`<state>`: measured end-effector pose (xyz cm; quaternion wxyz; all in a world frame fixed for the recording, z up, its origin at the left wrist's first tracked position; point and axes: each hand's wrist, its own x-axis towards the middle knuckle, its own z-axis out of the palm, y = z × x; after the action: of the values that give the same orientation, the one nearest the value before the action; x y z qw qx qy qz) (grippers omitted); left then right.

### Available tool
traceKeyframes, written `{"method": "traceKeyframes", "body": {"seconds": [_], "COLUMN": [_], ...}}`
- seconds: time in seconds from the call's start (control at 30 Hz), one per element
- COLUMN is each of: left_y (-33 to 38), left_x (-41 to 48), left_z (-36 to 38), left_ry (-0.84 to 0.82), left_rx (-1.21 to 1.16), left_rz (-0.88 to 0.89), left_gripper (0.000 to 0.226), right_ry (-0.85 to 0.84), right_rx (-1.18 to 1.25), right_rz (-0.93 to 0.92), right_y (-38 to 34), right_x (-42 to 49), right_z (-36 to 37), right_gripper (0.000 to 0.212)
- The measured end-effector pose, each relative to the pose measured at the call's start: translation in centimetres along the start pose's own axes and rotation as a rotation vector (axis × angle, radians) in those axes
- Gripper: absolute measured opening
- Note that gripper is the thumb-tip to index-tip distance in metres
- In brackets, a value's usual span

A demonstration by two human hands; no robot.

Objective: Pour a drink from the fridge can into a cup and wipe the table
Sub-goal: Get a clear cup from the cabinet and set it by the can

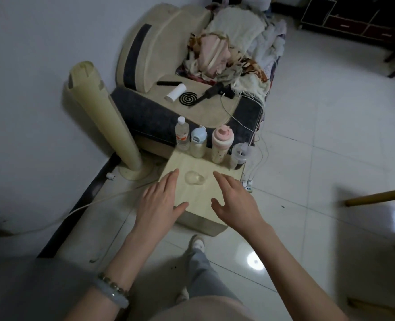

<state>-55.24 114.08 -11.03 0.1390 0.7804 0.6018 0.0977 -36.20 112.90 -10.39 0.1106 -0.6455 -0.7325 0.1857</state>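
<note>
A clear glass cup (194,177) lies on its side on the small pale wooden table (200,198). My left hand (161,200) hovers over the table's left part, fingers spread, its fingertips just left of the cup. My right hand (234,202) hovers over the table's right part, fingers apart, a little right of the cup. Neither hand holds anything. No can or cloth is in view.
Along the table's far edge stand a clear water bottle (182,134), a blue-capped bottle (198,142), a pink-capped bottle (222,144) and a clear lidded container (238,155). Behind is a sofa (159,107) piled with clothes. A tall cream tower fan (103,117) stands at left. Cables run across the tiled floor.
</note>
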Motion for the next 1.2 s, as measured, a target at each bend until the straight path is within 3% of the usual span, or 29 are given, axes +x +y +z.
{"method": "traceKeyframes", "body": {"seconds": [0.57,0.87,1.2], "left_y": [-4.9,-9.5,-13.6], "left_x": [16.2,20.6,23.2], "left_z": [7.5,19.4,32.6], "left_ry": [-0.341,-0.511,-0.529], "left_rx": [-0.24,-0.276,-0.346], "left_rz": [-0.025,-0.043,-0.093], "left_gripper": [0.085,0.092,0.081], "right_ry": [-0.103,-0.118,-0.088], "right_rx": [0.267,0.467,0.531], "right_rz": [0.253,0.456,0.456], "right_y": [10.9,15.4,19.4], "right_x": [11.7,15.8,19.9], "right_z": [7.2,18.1,29.9], "right_gripper": [0.063,0.065,0.067]}}
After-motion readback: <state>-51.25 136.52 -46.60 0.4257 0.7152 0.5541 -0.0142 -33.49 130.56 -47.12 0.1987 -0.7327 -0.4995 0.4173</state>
